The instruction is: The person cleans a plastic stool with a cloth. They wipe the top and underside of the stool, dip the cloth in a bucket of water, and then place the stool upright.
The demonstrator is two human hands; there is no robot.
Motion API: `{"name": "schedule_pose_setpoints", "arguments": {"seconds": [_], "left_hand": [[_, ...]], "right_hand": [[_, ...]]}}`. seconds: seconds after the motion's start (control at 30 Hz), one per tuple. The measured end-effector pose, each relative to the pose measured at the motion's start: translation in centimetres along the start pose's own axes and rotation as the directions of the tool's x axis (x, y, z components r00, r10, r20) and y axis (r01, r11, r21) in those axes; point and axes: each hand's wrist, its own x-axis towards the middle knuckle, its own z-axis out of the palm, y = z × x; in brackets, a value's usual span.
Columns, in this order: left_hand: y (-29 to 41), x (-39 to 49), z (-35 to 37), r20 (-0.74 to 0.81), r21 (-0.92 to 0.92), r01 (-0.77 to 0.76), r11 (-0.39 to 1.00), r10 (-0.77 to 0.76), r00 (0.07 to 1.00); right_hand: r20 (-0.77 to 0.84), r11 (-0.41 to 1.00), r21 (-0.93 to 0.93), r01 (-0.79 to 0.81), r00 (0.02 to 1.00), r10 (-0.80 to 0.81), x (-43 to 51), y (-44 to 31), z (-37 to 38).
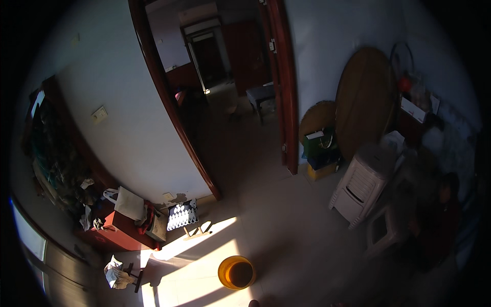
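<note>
Neither of my hands can be made out. Before me on the tiled floor stands a yellow round bucket, half in sunlight, with a dark inside. A small dark rounded shape cuts into the bottom edge near it; I cannot tell what it is. Left of the bucket is a low folding stool with a crumpled pale cloth on it. Another small wooden-legged stool, with a black-and-white patterned cover, stands by the wall.
A doorway with a red-brown frame opens ahead. Right of it are round wooden tabletops, bags and stacked plastic stools. A person is at the right. A red cabinet stands left.
</note>
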Motion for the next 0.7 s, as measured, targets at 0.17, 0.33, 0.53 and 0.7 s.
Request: {"name": "schedule_pose_setpoints", "arguments": {"seconds": [0.17,0.33,0.53,0.7], "left_hand": [[-1.1,3.5,-1.3,0.036,0.179,-0.006,0.984,0.000,0.999],[-3.2,7.4,-0.8,0.130,0.575,-0.205,0.792,0.158,0.979],[-1.1,19.1,0.6,0.228,0.370,-0.459,0.808,0.400,0.888],[11.1,16.9,-2.9,0.104,-0.152,0.011,0.988,0.005,0.995]], "right_hand": [[-0.005,0.987,-0.066,0.146,0.989,-0.147,7.9,-9.8,-0.9],[-0.193,0.954,-0.254,0.158,0.958,-0.210,14.2,-13.5,-8.4],[-0.419,0.994,0.103,-0.043,0.904,0.083,27.9,-17.8,-20.2],[-0.575,0.939,0.325,-0.115,0.764,0.293,36.5,-25.8,-29.1]]}}
